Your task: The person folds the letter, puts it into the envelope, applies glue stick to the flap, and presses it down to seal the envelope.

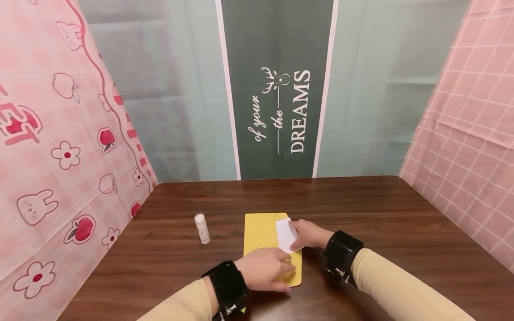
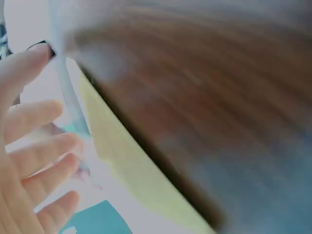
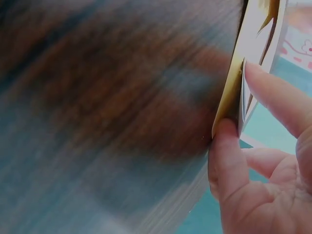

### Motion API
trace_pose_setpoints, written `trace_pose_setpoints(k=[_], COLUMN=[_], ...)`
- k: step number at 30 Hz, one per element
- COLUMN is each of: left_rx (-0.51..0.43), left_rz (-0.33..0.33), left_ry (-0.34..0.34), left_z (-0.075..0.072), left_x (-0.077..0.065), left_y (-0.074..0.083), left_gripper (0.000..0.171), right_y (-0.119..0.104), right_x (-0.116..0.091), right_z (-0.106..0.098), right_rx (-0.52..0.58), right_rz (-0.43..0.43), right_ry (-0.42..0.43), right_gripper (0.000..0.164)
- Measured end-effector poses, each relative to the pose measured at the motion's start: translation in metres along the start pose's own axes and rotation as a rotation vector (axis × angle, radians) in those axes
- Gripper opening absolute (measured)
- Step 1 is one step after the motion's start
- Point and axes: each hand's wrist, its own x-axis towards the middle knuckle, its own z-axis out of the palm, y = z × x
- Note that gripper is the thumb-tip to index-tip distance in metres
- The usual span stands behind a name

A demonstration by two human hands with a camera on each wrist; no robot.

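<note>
A yellow notebook (image 1: 261, 232) with rounded right corners lies on the table. On its right half rests a small white sheet of paper (image 1: 285, 236), which overlaps the right edge. My right hand (image 1: 311, 234) holds this paper by its right side, thumb and fingers apart along it. The right wrist view shows the fingertips at the edges of the paper (image 3: 244, 97) and the notebook (image 3: 229, 92). Over the notebook's lower part lies my left hand (image 1: 267, 269), fingers spread. In the left wrist view that hand (image 2: 34, 161) has extended fingers beside the yellow cover (image 2: 122, 161).
A white glue stick (image 1: 202, 228) stands left of the notebook on the dark wood table (image 1: 172, 263). Behind the table hangs a green curtain (image 1: 277, 165), with pink cloths (image 1: 64, 187) at both sides. Each wrist wears a black strap (image 1: 226, 285).
</note>
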Motion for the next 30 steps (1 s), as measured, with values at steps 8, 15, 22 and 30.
trace_pose_setpoints(k=[8, 15, 22, 30], left_rx=[-0.306, -0.387, -0.4, -0.38], left_rz=[-0.445, -0.574, -0.621, -0.65], left_ry=[-0.24, -0.309, -0.329, -0.373], left_z=[0.008, 0.022, 0.02, 0.02], left_x=[-0.05, -0.065, -0.055, -0.041], left_y=[-0.051, -0.056, -0.051, -0.049], left_gripper=[0.08, 0.092, 0.098, 0.098], right_y=[-0.001, 0.0, 0.008, 0.02], right_x=[0.002, -0.006, -0.015, -0.016], right_z=[0.001, 0.001, -0.003, -0.007], right_rx=[-0.015, -0.028, 0.026, 0.024], right_rz=[0.041, 0.006, 0.04, 0.113], right_ry=[-0.005, 0.008, 0.001, 0.035], right_gripper=[0.077, 0.077, 0.084, 0.071])
